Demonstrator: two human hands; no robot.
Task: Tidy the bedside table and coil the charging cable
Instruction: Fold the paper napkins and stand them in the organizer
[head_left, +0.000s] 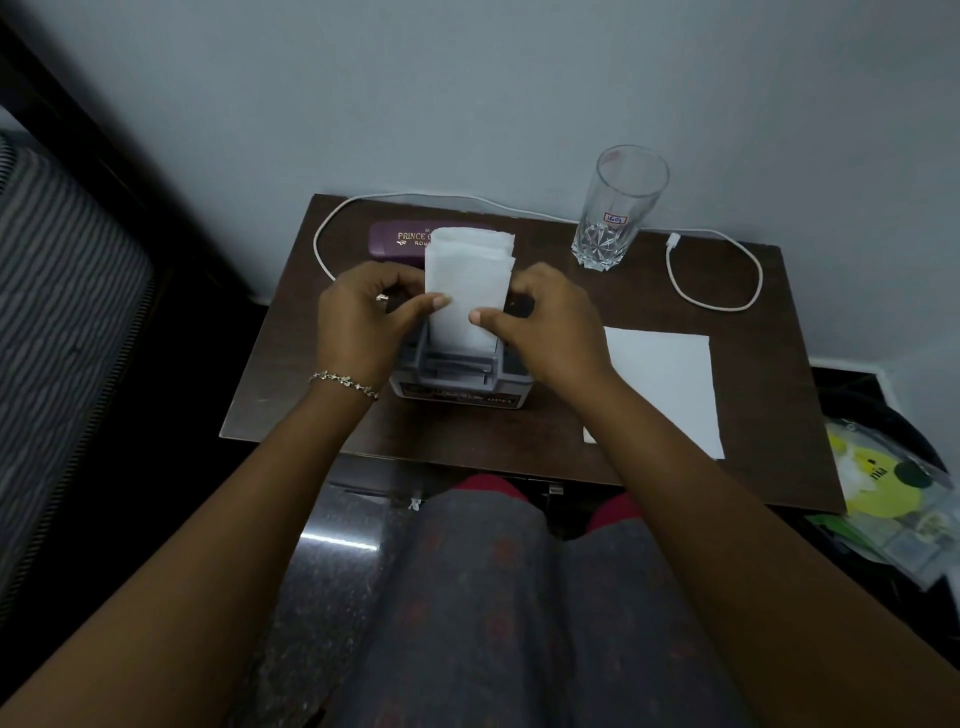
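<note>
A stack of folded white tissues (467, 280) stands upright in a grey holder (457, 376) at the middle of the dark brown bedside table (769, 395). My left hand (363, 317) grips the stack's left side and my right hand (545, 327) grips its right side, thumbs on the front. A white charging cable (748, 260) runs loose along the table's back edge, loops at the right and ends in a plug (674, 240). Its left stretch (319, 244) curves toward my left hand.
A purple case (397, 240) lies behind the tissues. An empty clear glass (615, 213) stands at the back right. A white paper sheet (670, 384) lies front right. Plastic packets (893, 499) sit beyond the right edge, a striped mattress (57, 322) at left.
</note>
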